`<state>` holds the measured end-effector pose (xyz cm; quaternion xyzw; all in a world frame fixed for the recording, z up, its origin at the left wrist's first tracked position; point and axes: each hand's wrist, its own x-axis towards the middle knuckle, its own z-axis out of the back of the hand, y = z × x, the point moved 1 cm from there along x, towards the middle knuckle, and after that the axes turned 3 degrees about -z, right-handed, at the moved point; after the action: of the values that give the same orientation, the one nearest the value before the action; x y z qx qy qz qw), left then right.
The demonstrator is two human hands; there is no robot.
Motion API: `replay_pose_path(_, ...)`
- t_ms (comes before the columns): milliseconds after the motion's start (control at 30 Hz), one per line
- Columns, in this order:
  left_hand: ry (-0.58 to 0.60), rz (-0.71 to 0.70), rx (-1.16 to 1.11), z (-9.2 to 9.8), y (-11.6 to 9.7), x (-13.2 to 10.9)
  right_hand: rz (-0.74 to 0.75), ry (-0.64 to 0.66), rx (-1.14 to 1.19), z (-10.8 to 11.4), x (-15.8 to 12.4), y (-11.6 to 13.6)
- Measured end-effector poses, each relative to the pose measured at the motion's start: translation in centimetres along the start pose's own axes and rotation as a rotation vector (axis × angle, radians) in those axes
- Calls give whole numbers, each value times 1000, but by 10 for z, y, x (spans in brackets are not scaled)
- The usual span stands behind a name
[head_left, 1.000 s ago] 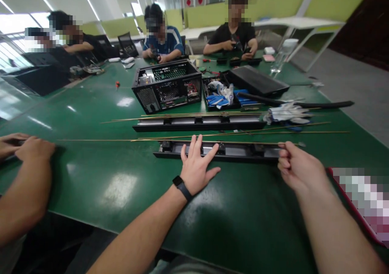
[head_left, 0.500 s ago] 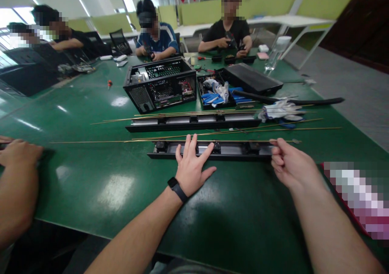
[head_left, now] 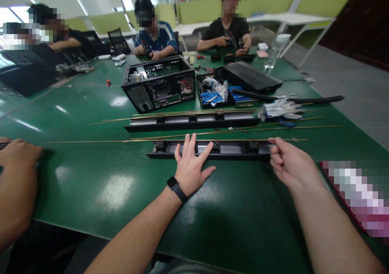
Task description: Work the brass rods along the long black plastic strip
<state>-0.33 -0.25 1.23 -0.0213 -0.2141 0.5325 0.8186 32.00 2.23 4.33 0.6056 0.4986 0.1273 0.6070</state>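
My left hand [head_left: 192, 166] lies with fingers spread over the nearer black channel-shaped rail [head_left: 231, 156], its fingertips reaching the thin brass-coloured rods along the far edge. A dark watch [head_left: 176, 188] is on that wrist. At the rail's right end, my right hand [head_left: 288, 162] is closed, thumb and forefinger pinched on a thin brass-coloured rod [head_left: 243, 140]. Black blocks [head_left: 252, 146] sit inside the rail. Beyond it lies a second, similar rail [head_left: 176, 126] with more thin rods [head_left: 146, 115] along its top.
An opened computer case [head_left: 158, 85] stands behind the rails, beside a black tray of gloves [head_left: 214, 91]. More gloves [head_left: 282, 110] and a black tube [head_left: 319, 99] lie to the right. A neighbour's hand [head_left: 21, 152] rests at left. Several people sit across the green table [head_left: 91, 164].
The rod's right end sticks out slightly farther beyond my right hand. Both my hands keep nearly the same place, and the view has shifted a little.
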Motion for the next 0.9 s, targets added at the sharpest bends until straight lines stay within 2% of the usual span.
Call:
replay_pose_path(367, -14, -7, 22, -3, 1, -1, 79, -30, 15, 12, 14, -2)
replay_pose_path(567, -13, -9, 19, -2, 0, -1, 8, 54, -19, 11, 11, 0)
replay_pose_path(800, 4, -4, 29, -1, 1, -1, 5, -16, 23, 10, 9, 3)
replay_pose_path(900, -1, -10, 25, -1, 1, -1, -9, 1, 18, 5, 4, 4)
